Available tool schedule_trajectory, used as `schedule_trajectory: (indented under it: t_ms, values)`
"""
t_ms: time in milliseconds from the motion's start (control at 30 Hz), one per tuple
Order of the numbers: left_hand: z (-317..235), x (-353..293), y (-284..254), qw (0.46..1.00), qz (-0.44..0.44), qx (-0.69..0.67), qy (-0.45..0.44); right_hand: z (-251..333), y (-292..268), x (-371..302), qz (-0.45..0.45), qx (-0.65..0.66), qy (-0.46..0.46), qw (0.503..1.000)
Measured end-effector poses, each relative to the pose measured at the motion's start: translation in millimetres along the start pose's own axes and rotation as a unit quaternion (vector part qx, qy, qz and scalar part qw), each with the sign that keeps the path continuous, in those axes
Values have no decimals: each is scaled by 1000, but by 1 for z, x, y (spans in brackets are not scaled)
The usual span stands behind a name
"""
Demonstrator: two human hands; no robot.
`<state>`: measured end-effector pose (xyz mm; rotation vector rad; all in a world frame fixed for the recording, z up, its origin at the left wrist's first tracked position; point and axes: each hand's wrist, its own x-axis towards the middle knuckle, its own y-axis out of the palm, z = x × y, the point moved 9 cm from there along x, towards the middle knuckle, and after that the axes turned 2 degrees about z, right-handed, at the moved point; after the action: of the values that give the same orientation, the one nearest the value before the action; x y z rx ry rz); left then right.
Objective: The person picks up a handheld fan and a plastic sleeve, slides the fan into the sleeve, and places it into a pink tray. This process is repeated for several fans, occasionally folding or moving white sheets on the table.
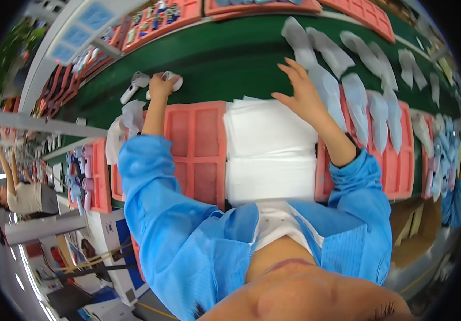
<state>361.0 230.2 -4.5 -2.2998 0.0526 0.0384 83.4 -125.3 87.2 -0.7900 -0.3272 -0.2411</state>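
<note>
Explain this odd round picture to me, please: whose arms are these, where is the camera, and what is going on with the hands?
There is no machine here: these are a person's own bare arms in blue sleeves. The camera sits on that person's head and looks down; its wide lens bends straight edges.

A green surface runs across the upper part. Nearer the body are pink trays and white sheets. On the right lie wrapped pieces in thin pale sleeves.

The left hand grips a white rounded item; a similar one lies beside it. The right hand is open, fingers spread, holding nothing.
</note>
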Motion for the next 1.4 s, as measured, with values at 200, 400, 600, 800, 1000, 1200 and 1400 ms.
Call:
schedule_trajectory:
  t_ms: [200,400,600,800,1000,1200,1400]
  values:
    - [-213,-197,81,928,167,-269,196,27,-12,-1,-43,33,-64,996]
    - [-258,-256,100,848,56,-472,233,11,-78,-1,-172,-13,-100,980]
    - [-250,-296,192,916,113,57,381,12,-117,-9,-198,-28,-57,978]
    - [-221,-271,202,934,193,-75,292,11,-139,-14,-97,83,-6,992]
    - [-207,-260,168,902,293,-295,113,10,-153,-29,18,131,5,991]
    - [-218,-268,99,837,220,-483,131,35,-96,-17,183,220,-30,958]
    - [-235,-275,45,743,104,-645,146,67,-33,-19,106,156,-149,971]
